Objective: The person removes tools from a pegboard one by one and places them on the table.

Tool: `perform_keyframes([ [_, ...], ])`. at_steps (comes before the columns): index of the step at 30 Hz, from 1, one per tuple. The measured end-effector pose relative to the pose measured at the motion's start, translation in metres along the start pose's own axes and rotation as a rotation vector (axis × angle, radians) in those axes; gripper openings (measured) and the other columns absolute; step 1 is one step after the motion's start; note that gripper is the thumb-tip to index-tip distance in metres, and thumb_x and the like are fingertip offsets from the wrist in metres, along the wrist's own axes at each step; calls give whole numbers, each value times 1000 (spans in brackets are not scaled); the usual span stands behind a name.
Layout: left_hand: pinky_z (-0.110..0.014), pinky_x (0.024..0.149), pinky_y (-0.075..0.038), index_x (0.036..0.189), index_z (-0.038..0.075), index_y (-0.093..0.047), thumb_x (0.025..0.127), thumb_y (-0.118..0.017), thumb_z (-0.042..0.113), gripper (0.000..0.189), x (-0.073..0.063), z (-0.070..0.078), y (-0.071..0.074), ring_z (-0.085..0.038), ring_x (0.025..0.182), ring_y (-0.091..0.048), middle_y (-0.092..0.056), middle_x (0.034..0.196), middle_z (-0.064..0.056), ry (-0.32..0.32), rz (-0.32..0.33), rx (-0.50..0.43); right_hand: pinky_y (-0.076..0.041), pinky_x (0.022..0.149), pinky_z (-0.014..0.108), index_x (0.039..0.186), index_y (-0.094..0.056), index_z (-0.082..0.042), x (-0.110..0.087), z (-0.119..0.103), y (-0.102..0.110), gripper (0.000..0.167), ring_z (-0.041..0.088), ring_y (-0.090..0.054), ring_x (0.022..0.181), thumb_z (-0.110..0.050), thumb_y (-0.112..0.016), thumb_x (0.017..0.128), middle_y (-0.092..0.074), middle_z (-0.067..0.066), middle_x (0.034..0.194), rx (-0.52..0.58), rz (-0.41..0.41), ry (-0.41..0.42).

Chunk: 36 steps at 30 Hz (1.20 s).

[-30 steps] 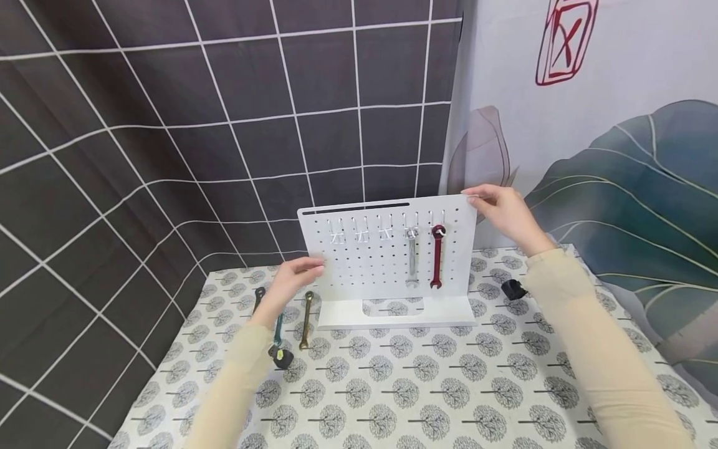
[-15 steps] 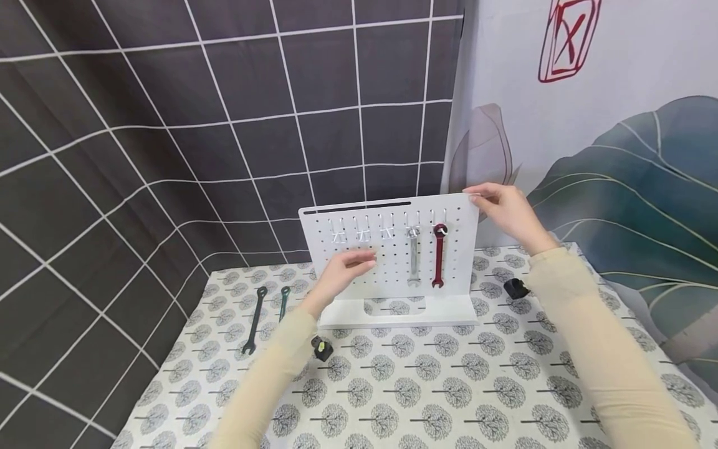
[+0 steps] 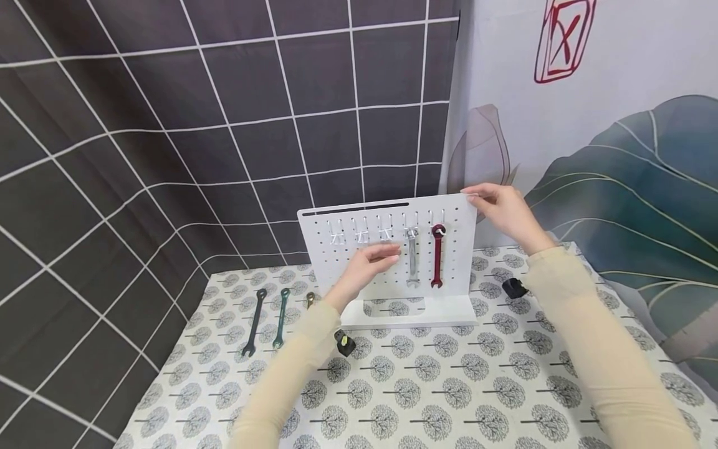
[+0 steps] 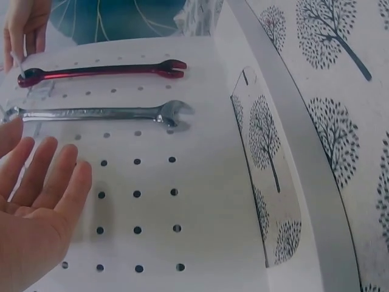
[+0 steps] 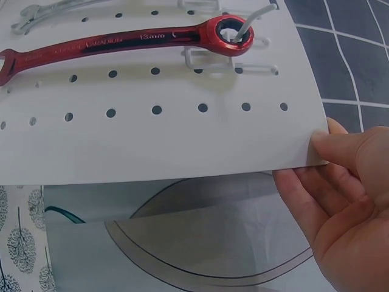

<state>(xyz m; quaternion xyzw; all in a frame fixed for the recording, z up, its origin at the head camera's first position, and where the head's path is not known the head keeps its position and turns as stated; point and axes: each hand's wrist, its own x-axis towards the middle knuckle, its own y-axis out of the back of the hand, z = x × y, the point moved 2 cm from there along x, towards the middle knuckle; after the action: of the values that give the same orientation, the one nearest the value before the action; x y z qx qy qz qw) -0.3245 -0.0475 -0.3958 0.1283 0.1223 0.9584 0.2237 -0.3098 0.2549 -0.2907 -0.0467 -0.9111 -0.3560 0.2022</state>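
Note:
A white pegboard (image 3: 454,265) stands upright on its base. My right hand (image 3: 505,209) pinches its top right corner between thumb and fingers, also seen in the right wrist view. On its hooks hang a red ratchet wrench (image 3: 437,259), marked 13mm in the right wrist view, and a silver wrench (image 3: 412,259) to the left of it. My left hand (image 3: 367,268) hovers in front of the board, just left of the silver wrench. Its fingers are loosely extended and hold nothing; in the left wrist view the fingertips lie near the silver wrench's ring end.
Several bare wire hooks (image 3: 362,234) line the board's left part. Left of the board, a black wrench (image 3: 255,321), a green wrench (image 3: 282,318) and a gold-coloured wrench (image 3: 310,300), partly hidden by my sleeve, lie on the tree-print tablecloth (image 3: 426,386). A dark grid-patterned curtain (image 3: 320,75) hangs behind.
My left hand has moved right, from the board's left edge across its front to beside the silver wrench. The right hand has kept its grip on the corner.

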Motion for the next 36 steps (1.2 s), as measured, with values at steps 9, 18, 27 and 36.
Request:
perform_keyframes([
  [9,-28,102,-51,135,8,-62,97,-68,20,40,4,5,-14,-21,121,-61,-63,135,-8,-17,-3,-51,-52,83,33,129,-66,-6,1,1,0,32,37,-68,104,-24,-58,104,-68,23,122,-8,-3,10],
  [18,-29,100,-53,137,3,-58,97,-68,15,42,12,3,-23,-24,119,-62,-64,133,-11,10,21,-115,-52,84,35,129,-66,-6,1,1,0,32,37,-67,104,-24,-58,104,-68,23,123,-11,1,15],
  [27,-29,97,-55,132,-1,-60,95,-69,9,40,19,0,-32,-26,116,-64,-65,129,-16,36,49,-188,-52,86,42,128,-67,-6,1,1,0,31,38,-66,106,-24,-58,104,-67,24,123,-15,8,13],
  [36,-28,90,-58,123,-2,-66,92,-73,10,34,21,1,-39,-21,104,-68,-70,118,-14,32,141,-184,-52,86,42,128,-67,-6,1,2,0,31,38,-66,105,-24,-58,104,-67,24,123,-15,9,17],
])
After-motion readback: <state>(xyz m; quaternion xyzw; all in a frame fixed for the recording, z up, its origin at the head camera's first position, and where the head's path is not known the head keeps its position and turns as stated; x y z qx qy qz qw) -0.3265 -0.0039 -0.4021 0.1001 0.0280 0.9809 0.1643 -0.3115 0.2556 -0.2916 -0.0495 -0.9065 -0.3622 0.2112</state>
